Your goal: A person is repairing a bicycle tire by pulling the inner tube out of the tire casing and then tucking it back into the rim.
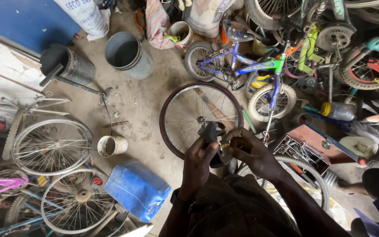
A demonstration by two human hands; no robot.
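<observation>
Dusty floor; inner tube (210,131), valve (225,144) seemingly rightward.

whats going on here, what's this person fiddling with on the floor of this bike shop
A person holds a black rubber inner tube in both hands: the left hand grips it from below, and the right hand pinches its small brass valve. Beneath the hands, a bare spoked wheel lies flat on the concrete floor. A blue jerrycan lies nearby.
</observation>
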